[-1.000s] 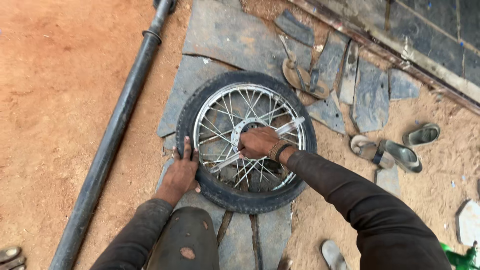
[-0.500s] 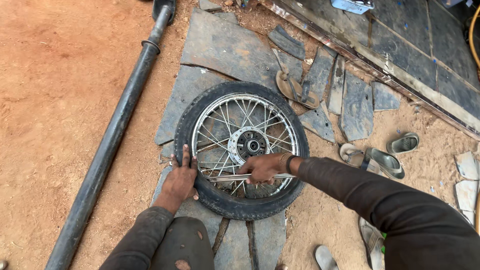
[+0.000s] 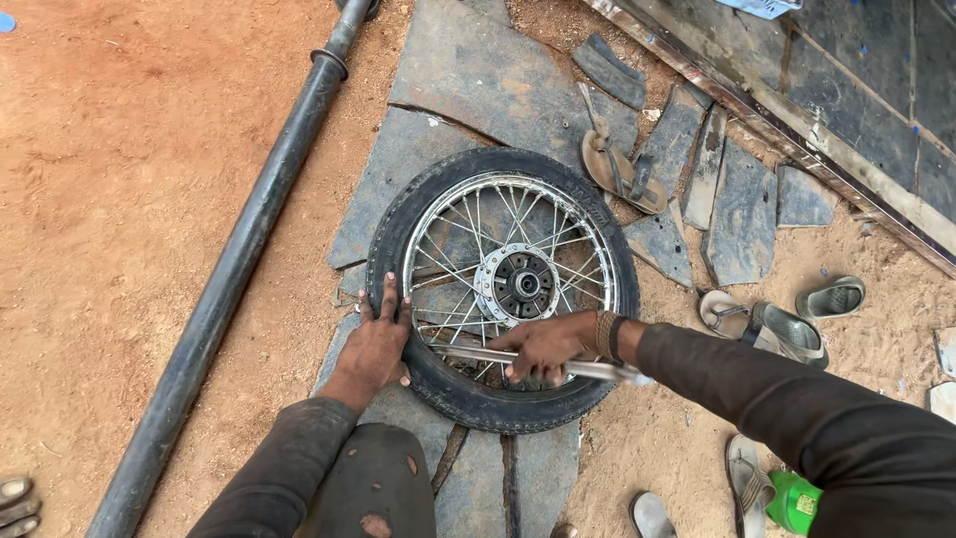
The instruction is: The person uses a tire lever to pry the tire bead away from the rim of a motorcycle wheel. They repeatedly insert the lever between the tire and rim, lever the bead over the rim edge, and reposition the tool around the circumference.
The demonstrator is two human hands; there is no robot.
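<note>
a: any packages or labels lying about?

b: only one, a small green container (image 3: 794,501) with a pale label patch, sitting at the five o'clock corner of the view beside a grey sandal (image 3: 747,476). a scrap of blue (image 3: 6,21) is showing at ten o'clock on the red dirt, too small to tell what it is.

a: and the wheel?

b: the spoked wheel (image 3: 503,287) with its black tyre is lying flat on the grey stone slabs (image 3: 478,75), middle of the view, hub (image 3: 521,284) facing up.

a: where are the hands sitting against it?

b: the left hand (image 3: 376,344) is pressing flat, fingers spread wide, on the tyre at the wheel's eight o'clock edge. the right hand (image 3: 546,345) is gripping a long metal bar (image 3: 543,365), fingers closed around it, at the wheel's six o'clock, just below the hub. the bar is lying across the lower spokes, its end poking past the tyre toward four o'clock.

a: anything else nearby?

b: a long dark pipe (image 3: 234,274) is running from twelve down to seven o'clock, well apart from the wheel. a brown sandal (image 3: 622,174) is touching the tyre at its one o'clock.
</note>
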